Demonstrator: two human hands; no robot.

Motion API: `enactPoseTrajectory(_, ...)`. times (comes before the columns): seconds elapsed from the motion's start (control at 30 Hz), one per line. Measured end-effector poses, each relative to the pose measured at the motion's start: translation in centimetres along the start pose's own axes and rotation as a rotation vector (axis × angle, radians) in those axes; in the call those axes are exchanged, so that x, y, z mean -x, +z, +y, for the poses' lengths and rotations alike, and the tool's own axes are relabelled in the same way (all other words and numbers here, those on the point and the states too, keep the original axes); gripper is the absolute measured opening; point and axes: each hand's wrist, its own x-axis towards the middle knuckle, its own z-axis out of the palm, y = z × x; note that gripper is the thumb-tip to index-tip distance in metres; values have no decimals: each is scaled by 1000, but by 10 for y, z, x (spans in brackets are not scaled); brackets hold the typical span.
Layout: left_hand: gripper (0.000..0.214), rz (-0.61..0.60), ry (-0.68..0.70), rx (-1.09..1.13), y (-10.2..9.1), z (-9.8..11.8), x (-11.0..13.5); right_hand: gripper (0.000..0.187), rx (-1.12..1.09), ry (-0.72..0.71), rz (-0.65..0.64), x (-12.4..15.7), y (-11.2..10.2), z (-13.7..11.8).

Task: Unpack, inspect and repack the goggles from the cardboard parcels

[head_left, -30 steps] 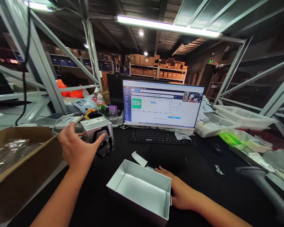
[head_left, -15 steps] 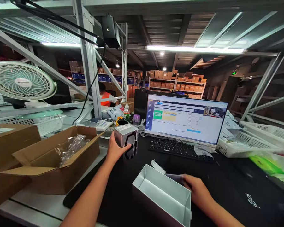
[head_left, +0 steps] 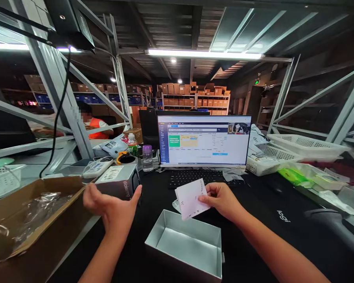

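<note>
Right now my left hand (head_left: 113, 210) is open, fingers spread, palm turned toward the grey box (head_left: 118, 182) just beyond it. The box lies on its side, long axis running left to right across the black mat (head_left: 156, 196). My thumb tip sits by its dark right end, and I cannot tell if it touches. My right hand (head_left: 222, 198) pinches a white card (head_left: 190, 198) between thumb and fingers, tilted, above the far edge of the open silver tray (head_left: 185, 245). The grey box is far nearer my left hand; the tray lies between both forearms, on my side of the card.
</note>
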Motion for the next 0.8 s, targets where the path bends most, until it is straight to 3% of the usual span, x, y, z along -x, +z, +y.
enactPoseTrajectory(0.07, 87, -58, 154, 219, -7, 10, 8, 46, -22, 48, -77, 3, 2, 5)
enactPoseTrajectory(0.13, 50, -296, 239, 430, -9, 21, 22, 47, -40, 97, -138, 6, 4, 12)
enactPoseTrajectory(0.17, 42, -462, 252, 513, -10, 27, 29, 46, -48, 110, -154, 8, 6, 15)
enactPoseTrajectory(0.3, 60, -999, 155, 664, -12, 44, 49, 24, 43, 38, -179, 18, 14, 20)
enactPoseTrajectory(0.37, 52, -1136, 78, 629, -16, 48, 49, 16, 104, -2, -184, 22, 18, 20)
enactPoseTrajectory(0.43, 34, -1258, -23, 612, -19, 49, 45, 23, 50, 16, -183, 24, 21, 19)
enactPoseTrajectory(0.5, 34, -1337, -159, 665, -19, 49, 42, 45, -120, 77, -195, 22, 21, 19)
enactPoseTrajectory(0.6, 36, -1282, -334, 772, -17, 47, 40, 75, -360, 185, -245, 19, 17, 17)
enactPoseTrajectory(0.7, 36, -1227, -392, 825, -18, 49, 42, 66, -403, 230, -255, 18, 14, 15)
enactPoseTrajectory(0.8, 39, -1261, -380, 862, -23, 52, 42, 47, -373, 209, -197, 20, 12, 14)
